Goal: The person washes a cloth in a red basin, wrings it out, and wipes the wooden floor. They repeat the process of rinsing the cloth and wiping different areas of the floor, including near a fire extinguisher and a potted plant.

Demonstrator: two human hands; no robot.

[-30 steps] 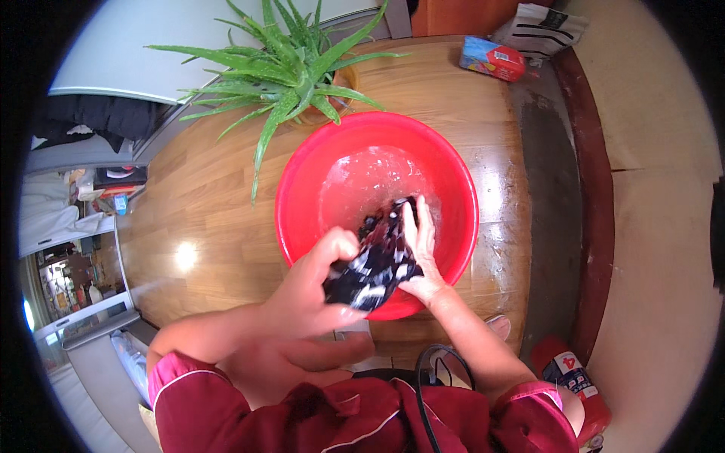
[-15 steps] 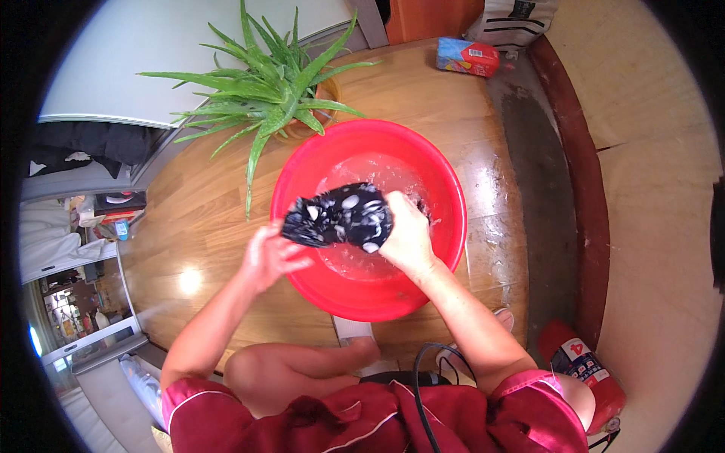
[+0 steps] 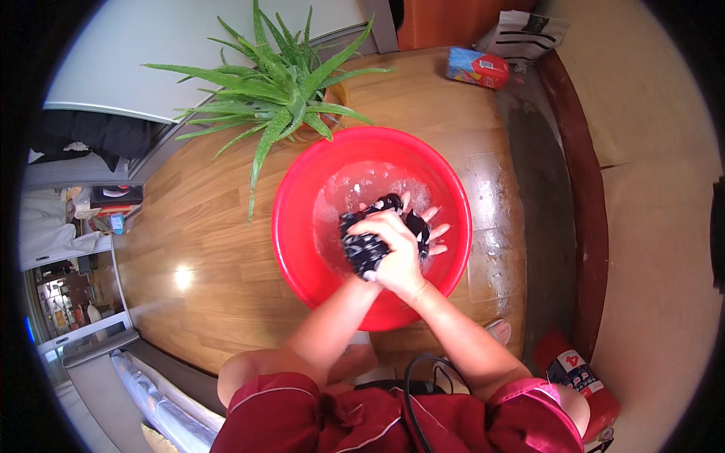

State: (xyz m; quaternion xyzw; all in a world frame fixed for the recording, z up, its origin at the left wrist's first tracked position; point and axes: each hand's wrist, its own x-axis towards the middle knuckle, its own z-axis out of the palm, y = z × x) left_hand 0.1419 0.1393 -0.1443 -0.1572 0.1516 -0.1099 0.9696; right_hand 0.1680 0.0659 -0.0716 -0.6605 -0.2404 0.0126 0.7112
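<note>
A bunched black cloth with white spots [image 3: 366, 253] is squeezed between my two hands over the red basin [image 3: 302, 287]. From above, my right hand [image 3: 396, 253] presses on the cloth with its fingers curled over it. My left hand [image 3: 434, 232] lies beneath, bearing the cloth on its palm. Its fingers stretch out past the cloth on the right; the palm is hidden by the cloth and my right hand. Sudsy water [image 3: 355, 181] covers the basin's bottom.
An aloe plant [image 3: 291, 94] in a pot stands just beyond the basin, its leaves reaching toward the rim. A red and blue package [image 3: 477, 68] lies far right by a white bag [image 3: 525, 38]. A red container [image 3: 578, 377] stands near right. The wooden floor [image 3: 487, 204] is wet beside the basin.
My left hand, apart from the cloth before, has come in from the left and under it. The cloth has been bunched up, and my right hand now lies over it.
</note>
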